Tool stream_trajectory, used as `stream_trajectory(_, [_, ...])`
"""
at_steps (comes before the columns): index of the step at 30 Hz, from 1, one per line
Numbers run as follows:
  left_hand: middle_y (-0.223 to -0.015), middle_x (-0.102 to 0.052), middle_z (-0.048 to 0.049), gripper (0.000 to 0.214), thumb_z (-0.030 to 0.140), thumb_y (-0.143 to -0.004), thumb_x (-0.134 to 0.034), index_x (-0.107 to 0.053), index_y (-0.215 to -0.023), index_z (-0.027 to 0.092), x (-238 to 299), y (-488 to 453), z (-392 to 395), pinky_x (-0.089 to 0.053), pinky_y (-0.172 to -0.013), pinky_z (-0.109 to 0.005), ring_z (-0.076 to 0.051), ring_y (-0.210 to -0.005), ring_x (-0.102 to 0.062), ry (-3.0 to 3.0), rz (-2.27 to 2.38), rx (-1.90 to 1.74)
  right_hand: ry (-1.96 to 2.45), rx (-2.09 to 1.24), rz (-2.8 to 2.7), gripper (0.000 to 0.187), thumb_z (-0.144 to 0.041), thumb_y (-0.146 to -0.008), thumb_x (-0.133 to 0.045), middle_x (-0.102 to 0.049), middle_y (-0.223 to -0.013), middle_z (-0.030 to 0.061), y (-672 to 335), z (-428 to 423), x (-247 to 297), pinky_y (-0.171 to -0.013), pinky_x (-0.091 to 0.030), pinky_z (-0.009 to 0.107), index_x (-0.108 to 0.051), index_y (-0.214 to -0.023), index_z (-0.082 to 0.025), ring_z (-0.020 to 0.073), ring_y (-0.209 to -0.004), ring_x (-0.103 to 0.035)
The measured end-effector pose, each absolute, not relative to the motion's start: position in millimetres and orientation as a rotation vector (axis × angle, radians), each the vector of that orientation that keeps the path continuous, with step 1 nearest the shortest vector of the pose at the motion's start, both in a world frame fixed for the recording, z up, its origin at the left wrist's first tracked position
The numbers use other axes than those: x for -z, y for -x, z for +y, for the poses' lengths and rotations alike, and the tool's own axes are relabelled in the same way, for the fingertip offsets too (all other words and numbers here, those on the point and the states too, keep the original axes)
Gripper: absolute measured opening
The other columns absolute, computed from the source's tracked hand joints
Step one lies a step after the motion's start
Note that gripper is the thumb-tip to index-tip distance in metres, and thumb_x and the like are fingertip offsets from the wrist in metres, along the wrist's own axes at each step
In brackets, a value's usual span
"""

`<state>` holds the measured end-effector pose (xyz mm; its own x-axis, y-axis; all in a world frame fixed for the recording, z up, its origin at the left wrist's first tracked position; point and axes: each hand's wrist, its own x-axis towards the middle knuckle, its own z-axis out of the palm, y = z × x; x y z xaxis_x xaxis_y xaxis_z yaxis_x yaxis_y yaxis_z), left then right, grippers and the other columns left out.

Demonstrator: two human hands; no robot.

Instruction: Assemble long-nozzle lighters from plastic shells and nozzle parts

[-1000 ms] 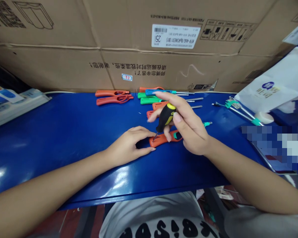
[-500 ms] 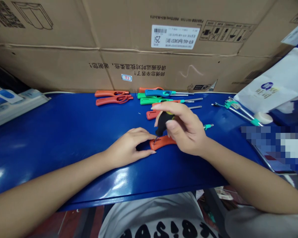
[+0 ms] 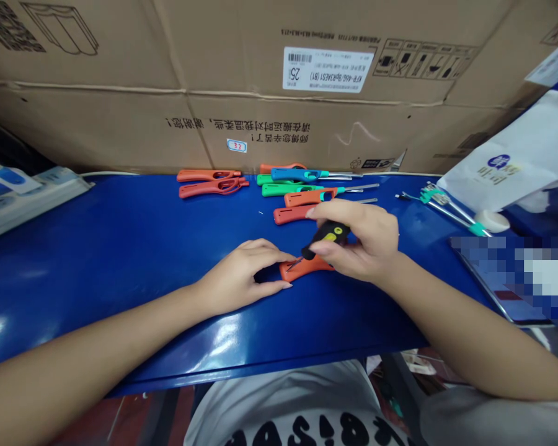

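Note:
My right hand (image 3: 363, 241) is wrapped around the black and yellow handle of a small screwdriver (image 3: 328, 236). The screwdriver leans to the right, its thin shaft reaching down to the left end of an orange gas lighter (image 3: 307, 267) lying on the blue table. My left hand (image 3: 242, 275) pinches that end of the lighter between thumb and fingers. The lighter's right part is hidden behind my right hand. Just beyond it lie a red lighter (image 3: 289, 215) and another orange lighter (image 3: 302, 197) with a teal collar and metal tube.
Green lighters (image 3: 283, 189) and a blue lighter (image 3: 292, 174) lie near the cardboard (image 3: 242, 105) standing at the back. Red casings (image 3: 209, 188) are left of them. Metal tubes with teal ends (image 3: 456, 210) and a tablet-like device (image 3: 497, 279) lie right; a power strip (image 3: 37, 198) sits left.
My right hand has shifted slightly right and down, tilting the screwdriver further to the right. Its handle shows more, and the orange lighter behind is uncovered. My left hand stays put.

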<state>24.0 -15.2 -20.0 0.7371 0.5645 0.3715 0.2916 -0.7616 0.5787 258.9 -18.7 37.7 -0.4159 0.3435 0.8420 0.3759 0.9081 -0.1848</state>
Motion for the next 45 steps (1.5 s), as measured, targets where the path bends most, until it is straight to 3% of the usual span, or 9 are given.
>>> stream_trajectory(4, [-0.110, -0.074, -0.0064, 0.034, 0.033, -0.091, -0.075, -0.068, -0.122, 0.021, 20, -25, -15, -0.053, -0.096, -0.038, -0.022, -0.104, -0.067, -2.424, 0.657, -0.747, 0.576, -0.302, -2.105, 0.043, -0.027, -0.106, -0.035, -0.073, -0.121, 0.0100, -257, -26, -42, -0.084, -0.062, 0.034, -0.050, -0.145, -0.017, 0.0195, -0.101, -0.074])
stream_trajectory(10, [-0.107, -0.074, -0.0050, 0.024, 0.029, -0.091, -0.074, -0.070, -0.114, 0.022, 17, -25, -16, -0.052, -0.094, -0.037, -0.022, -0.103, -0.066, -2.452, 0.648, -0.728, 0.497, 0.094, -2.046, 0.031, -0.032, -0.092, -0.072, -0.077, -0.084, -0.0004, -255, -27, -41, -0.069, -0.060, 0.025, -0.066, -0.121, -0.022, 0.0141, -0.067, -0.072])
stream_trajectory(16, [-0.107, -0.074, -0.0050, 0.026, 0.030, -0.090, -0.076, -0.070, -0.114, 0.022, 18, -25, -16, -0.052, -0.095, -0.037, -0.022, -0.103, -0.066, -2.441, 0.665, -0.742, 0.545, -0.192, -2.159, 0.046, -0.028, -0.107, -0.035, -0.072, -0.127, 0.0072, -256, -30, -42, -0.083, -0.063, 0.033, -0.045, -0.151, -0.022, 0.0194, -0.101, -0.076])
stream_trajectory(21, [-0.107, -0.075, -0.0053, 0.029, 0.031, -0.091, -0.074, -0.069, -0.118, 0.021, 18, -25, -15, -0.052, -0.094, -0.037, -0.022, -0.102, -0.066, -2.479, 0.647, -0.753, 0.551, 0.151, -2.039, 0.042, -0.030, -0.093, -0.071, -0.080, -0.098, 0.0000, -257, -29, -45, -0.071, -0.062, 0.026, -0.062, -0.135, -0.030, 0.0154, -0.072, -0.075])
stream_trajectory(26, [-0.108, -0.075, -0.0063, 0.031, 0.034, -0.091, -0.075, -0.070, -0.119, 0.022, 19, -25, -15, -0.053, -0.095, -0.038, -0.022, -0.103, -0.067, -2.455, 0.659, -0.753, 0.558, -0.081, -2.070, 0.042, -0.023, -0.106, -0.038, -0.077, -0.120, 0.0062, -257, -28, -44, -0.081, -0.064, 0.033, -0.055, -0.144, -0.022, 0.0183, -0.094, -0.077])
stream_trajectory(32, [-0.115, -0.075, -0.0064, 0.034, 0.033, -0.091, -0.075, -0.068, -0.122, 0.022, 19, -25, -15, -0.053, -0.098, -0.039, -0.023, -0.108, -0.066, -2.465, 0.650, -0.744, 0.554, 0.122, -1.983, 0.023, -0.027, -0.095, -0.067, -0.079, -0.092, 0.0022, -255, -28, -47, -0.075, -0.062, 0.030, -0.071, -0.118, -0.026, 0.0181, -0.078, -0.074])
stream_trajectory(38, [-0.108, -0.075, -0.0067, 0.035, 0.033, -0.089, -0.077, -0.069, -0.121, 0.021, 19, -25, -15, -0.054, -0.094, -0.037, -0.022, -0.103, -0.067, -2.447, 0.663, -0.768, 0.630, -0.154, -2.118, 0.042, -0.026, -0.106, -0.035, -0.074, -0.117, 0.0080, -255, -27, -47, -0.086, -0.061, 0.038, -0.055, -0.143, -0.021, 0.0200, -0.098, -0.073])
stream_trajectory(43, [-0.108, -0.075, -0.0058, 0.029, 0.031, -0.091, -0.073, -0.070, -0.119, 0.022, 19, -25, -16, -0.053, -0.095, -0.039, -0.023, -0.103, -0.067, -2.470, 0.661, -0.753, 0.548, 0.109, -2.063, 0.028, -0.034, -0.095, -0.066, -0.078, -0.097, 0.0045, -257, -26, -44, -0.073, -0.061, 0.031, -0.068, -0.121, -0.023, 0.0180, -0.082, -0.072])
stream_trajectory(45, [-0.106, -0.076, -0.0057, 0.029, 0.032, -0.092, -0.073, -0.069, -0.118, 0.022, 18, -26, -16, -0.053, -0.094, -0.039, -0.022, -0.102, -0.067, -2.469, 0.657, -0.748, 0.542, 0.118, -2.078, 0.031, -0.033, -0.100, -0.058, -0.077, -0.109, 0.0071, -257, -26, -44, -0.078, -0.062, 0.034, -0.065, -0.128, -0.022, 0.0201, -0.094, -0.073])
